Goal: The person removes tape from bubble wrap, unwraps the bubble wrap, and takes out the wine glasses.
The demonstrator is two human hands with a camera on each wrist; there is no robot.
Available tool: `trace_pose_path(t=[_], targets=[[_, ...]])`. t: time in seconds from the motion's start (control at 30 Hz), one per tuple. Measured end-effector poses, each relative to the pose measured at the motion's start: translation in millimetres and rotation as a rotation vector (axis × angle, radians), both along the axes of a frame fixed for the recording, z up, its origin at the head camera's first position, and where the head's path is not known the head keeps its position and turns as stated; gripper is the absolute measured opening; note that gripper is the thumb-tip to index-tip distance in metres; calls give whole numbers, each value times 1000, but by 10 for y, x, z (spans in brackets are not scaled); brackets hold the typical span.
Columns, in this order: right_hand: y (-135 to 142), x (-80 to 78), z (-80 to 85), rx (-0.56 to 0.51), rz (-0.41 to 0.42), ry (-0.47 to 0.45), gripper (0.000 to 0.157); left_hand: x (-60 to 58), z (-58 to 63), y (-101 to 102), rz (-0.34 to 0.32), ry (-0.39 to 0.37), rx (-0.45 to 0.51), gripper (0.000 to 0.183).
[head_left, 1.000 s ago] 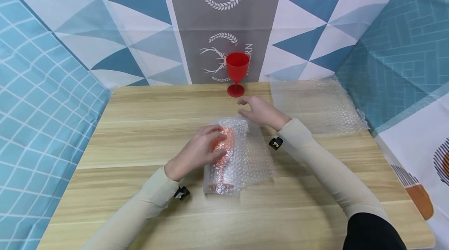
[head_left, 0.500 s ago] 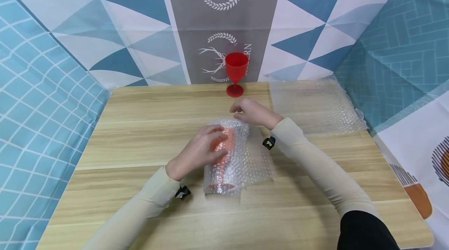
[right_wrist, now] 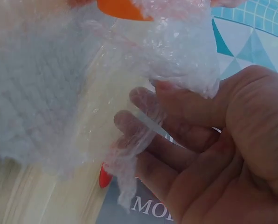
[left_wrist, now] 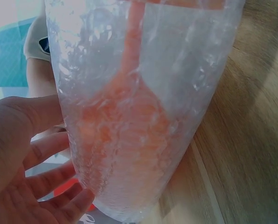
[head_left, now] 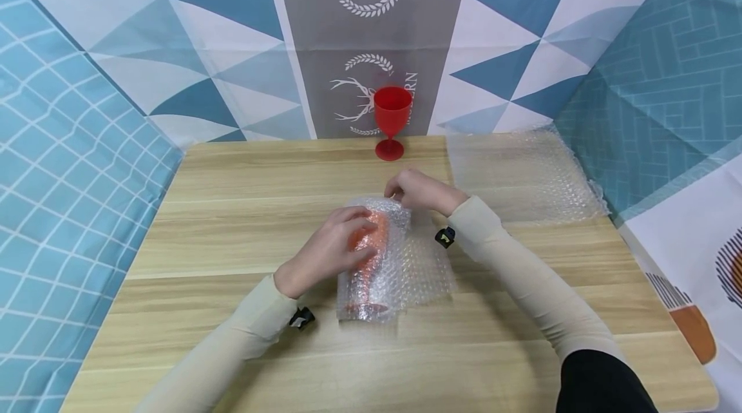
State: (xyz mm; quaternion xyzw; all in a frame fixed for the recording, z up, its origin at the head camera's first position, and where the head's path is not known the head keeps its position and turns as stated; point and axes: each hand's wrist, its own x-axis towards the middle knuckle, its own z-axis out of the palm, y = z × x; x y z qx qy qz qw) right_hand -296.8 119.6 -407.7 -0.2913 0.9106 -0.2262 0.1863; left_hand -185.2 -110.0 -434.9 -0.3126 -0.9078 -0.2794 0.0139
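Observation:
An orange goblet (head_left: 371,252) lies inside clear bubble wrap (head_left: 426,271) in the middle of the table, its foot toward the person. My left hand (head_left: 330,245) rests on the wrapped bowl in the head view; in the left wrist view its fingers (left_wrist: 55,177) lie loosely against the wrap's side, fairly straight. At the far end of the wrap, my right hand (head_left: 422,191) pinches the edge. The right wrist view shows the thumb on one side of the film and fingertips behind it. A loose flap of wrap extends to the right of the goblet.
Upright at the table's back edge stands a red goblet (head_left: 391,113), beyond the right hand. Another sheet of bubble wrap (head_left: 522,174) lies flat at the back right of the wooden table (head_left: 232,207). Patterned cloth walls (head_left: 232,46) enclose the back and sides.
My right hand has moved slightly left and toward the person, from above the wrap down onto its far edge, and its fingers have closed there. The left hand has stayed put.

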Motion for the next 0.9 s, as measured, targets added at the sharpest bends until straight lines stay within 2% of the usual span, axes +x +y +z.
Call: trace_pose_path(t=[0.17,0.47,0.63,0.8,0.9], targets=[[56,-19,-56,-29,-7,26,21,13,-5,-38,4,2,14,41],[214,-25,-189,-111,-9,104,15,16,-13,-102,12,-13,46,42],[274,-31,-262,-143,-38,96,14,25,-27,-137,12,9,59,42],[289,-33,-299,-159,-61,79,14,65,-61,-193,14,66,73,43],[295,-28,-309,-172,-66,69,15,98,-90,-235,28,78,89,49]])
